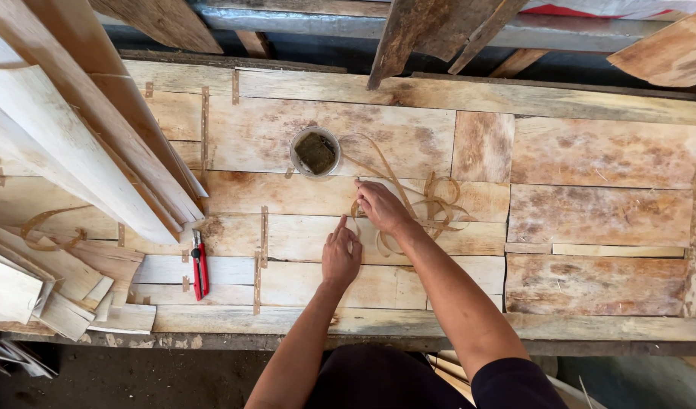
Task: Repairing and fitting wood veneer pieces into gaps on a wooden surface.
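At the far left we see a stack of pale veneer sheets (68,151) leaning over the bench, thin and rough-edged, with smaller offcuts (68,291) heaped below them. Just right of those lies a red utility knife (200,265), flat on the patchwork veneer surface (590,212), whose rectangular pieces are joined by short strips of brown tape. Next comes our left hand (340,254), resting palm down on the veneer, fingers loosely curled and the index finger stretched forward to press on the wood; it holds nothing. Above it stands a small round container (315,152) with a dark, sponge-like pad inside. Our right hand (380,206) is just beyond the left, fingers bent downward with the tips pinching or pressing the end of a tangled tan tape strip (420,204); we cannot tell whether it truly grips it. The thin, ribbon-like strip loops from the container across the boards to the right of that hand. Further right, the veneer shows mottled brown stains and fibrous grain.
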